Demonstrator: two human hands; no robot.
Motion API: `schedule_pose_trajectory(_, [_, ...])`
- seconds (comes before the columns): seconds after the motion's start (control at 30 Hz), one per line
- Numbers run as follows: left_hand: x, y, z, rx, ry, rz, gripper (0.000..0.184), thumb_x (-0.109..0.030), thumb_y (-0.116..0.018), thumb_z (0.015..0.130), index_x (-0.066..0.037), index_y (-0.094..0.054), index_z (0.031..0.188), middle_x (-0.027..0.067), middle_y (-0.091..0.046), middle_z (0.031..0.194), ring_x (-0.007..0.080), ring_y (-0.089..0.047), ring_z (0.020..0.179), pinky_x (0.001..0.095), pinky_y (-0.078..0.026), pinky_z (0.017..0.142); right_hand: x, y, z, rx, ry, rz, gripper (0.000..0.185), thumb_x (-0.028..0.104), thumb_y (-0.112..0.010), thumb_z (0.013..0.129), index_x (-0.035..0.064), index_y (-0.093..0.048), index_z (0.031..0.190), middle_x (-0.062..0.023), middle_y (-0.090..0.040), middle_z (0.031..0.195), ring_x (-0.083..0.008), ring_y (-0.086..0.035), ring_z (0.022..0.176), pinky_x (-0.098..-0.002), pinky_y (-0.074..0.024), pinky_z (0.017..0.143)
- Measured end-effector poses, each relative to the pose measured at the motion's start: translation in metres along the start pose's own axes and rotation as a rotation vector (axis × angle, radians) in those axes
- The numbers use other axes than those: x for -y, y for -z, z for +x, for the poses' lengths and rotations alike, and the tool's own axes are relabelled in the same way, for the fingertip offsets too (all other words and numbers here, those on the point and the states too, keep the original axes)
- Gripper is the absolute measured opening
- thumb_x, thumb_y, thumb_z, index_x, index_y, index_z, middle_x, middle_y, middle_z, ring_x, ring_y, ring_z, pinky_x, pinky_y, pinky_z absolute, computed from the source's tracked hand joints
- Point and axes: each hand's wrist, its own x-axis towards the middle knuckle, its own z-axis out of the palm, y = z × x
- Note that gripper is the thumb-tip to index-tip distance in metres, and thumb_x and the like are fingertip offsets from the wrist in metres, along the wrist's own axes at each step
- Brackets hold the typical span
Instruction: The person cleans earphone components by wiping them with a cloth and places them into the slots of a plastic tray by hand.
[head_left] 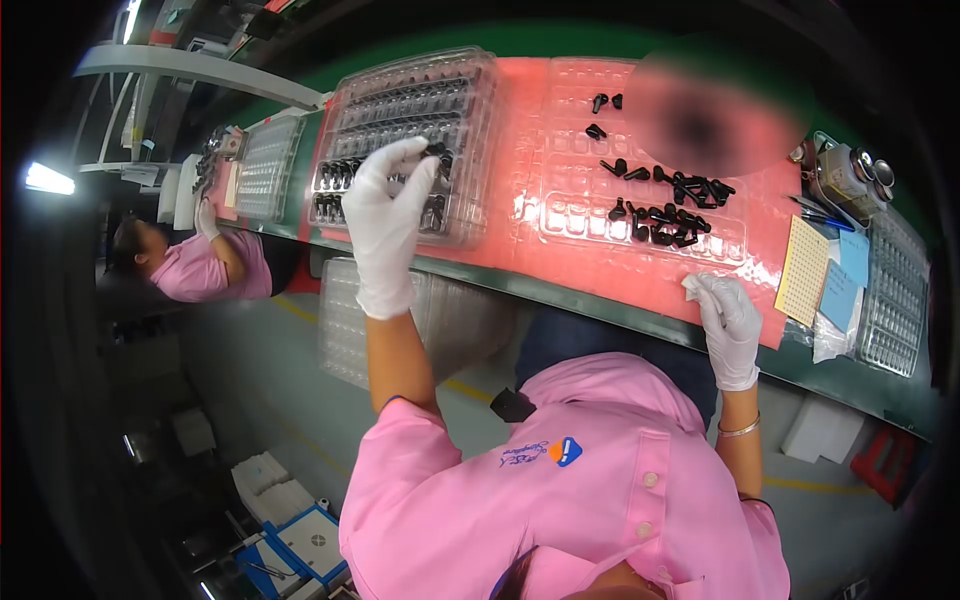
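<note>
My left hand [390,205], in a white glove, is raised over the clear plastic tray stack [480,140]. Its thumb and forefinger close around a small black earbud-like part [436,151]. Rows of similar black parts [330,207] sit in the tray pockets below. Near the table's front edge is my gloved right hand [733,325], fingers bent together on a small whitish piece like a cloth [691,285]. Ahead of it, loose black parts [665,225] lie in a heap on a clear tray [560,225] over the pink mat [640,275].
Yellow and blue sheets [803,265] lie at the right, beside another clear tray [893,300]. Small bottles [865,170] stand behind them. Clear trays [345,320] are stacked below the table edge. A co-worker in pink [215,265] sits at the far left.
</note>
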Motion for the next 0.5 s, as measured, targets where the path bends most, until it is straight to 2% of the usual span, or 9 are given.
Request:
schedule_pose_trajectory(0.13, [0.015, -0.004, 0.039, 0.069, -0.153, 0.159, 0.024, -0.001, -0.072, 0.084, -0.006, -0.070, 0.107, 0.0016, -0.067, 0.083, 0.0042, -0.058, 0.070, 0.0195, -0.049, 0.062, -0.003, -0.003, 0.000, -0.024, 0.036, -0.005, 0.027, -0.010, -0.061, 0.087, 0.0013, -0.062, 0.112, -0.0128, -0.067, 0.093, -0.0198, -0.069, 0.078, -0.0273, -0.0556, 0.067])
schedule_pose_trajectory(0.23, [0.017, -0.014, 0.053, 0.255, 0.087, 0.479, 0.023, -0.011, -0.072, 0.085, -0.009, -0.070, 0.108, 0.0057, -0.068, 0.085, 0.0100, -0.063, 0.070, 0.0253, -0.052, 0.066, 0.000, 0.000, 0.000, -0.037, 0.055, -0.017, 0.028, -0.011, -0.061, 0.087, 0.0014, -0.062, 0.112, -0.0133, -0.067, 0.092, -0.0205, -0.069, 0.078, -0.0276, -0.0560, 0.066])
schedule_pose_trajectory(0.27, [0.015, -0.019, 0.053, 0.268, 0.080, 0.466, 0.023, -0.011, -0.072, 0.085, -0.009, -0.070, 0.108, 0.0057, -0.068, 0.085, 0.0100, -0.063, 0.070, 0.0253, -0.052, 0.066, 0.003, 0.000, 0.002, -0.046, 0.078, -0.003, 0.029, -0.010, -0.062, 0.087, 0.0015, -0.061, 0.113, -0.0135, -0.067, 0.092, -0.0207, -0.069, 0.078, -0.0277, -0.0561, 0.066])
schedule_pose_trajectory(0.37, [0.004, -0.025, 0.046, 0.134, -0.230, 0.732, 0.020, -0.014, -0.071, 0.087, -0.007, -0.070, 0.105, 0.0060, -0.068, 0.094, 0.0149, -0.063, 0.076, 0.0274, -0.051, 0.070, 0.001, -0.001, 0.002, -0.062, 0.087, 0.000, 0.030, -0.010, -0.062, 0.086, 0.0018, -0.061, 0.113, -0.0137, -0.068, 0.092, -0.0211, -0.069, 0.077, -0.0279, -0.0564, 0.066])
schedule_pose_trajectory(0.4, [0.000, -0.030, 0.041, 0.141, -0.236, 0.723, 0.020, -0.014, -0.071, 0.087, -0.007, -0.070, 0.105, 0.0060, -0.068, 0.094, 0.0149, -0.063, 0.076, 0.0274, -0.051, 0.070, 0.000, -0.001, 0.001, -0.056, 0.083, 0.001, 0.030, -0.010, -0.062, 0.086, 0.0020, -0.060, 0.114, -0.0138, -0.068, 0.092, -0.0212, -0.069, 0.078, -0.0279, -0.0564, 0.066])
schedule_pose_trajectory(0.5, [-0.015, -0.062, 0.021, 0.249, -0.380, 0.580, 0.021, -0.017, -0.068, 0.087, -0.011, -0.068, 0.108, 0.0096, -0.066, 0.100, 0.0272, -0.066, 0.088, 0.0348, -0.054, 0.076, 0.002, -0.002, 0.003, -0.063, 0.052, 0.007, 0.027, -0.007, -0.063, 0.086, 0.0017, -0.061, 0.112, -0.0122, -0.069, 0.092, -0.0205, -0.069, 0.077, -0.0280, -0.0564, 0.067])
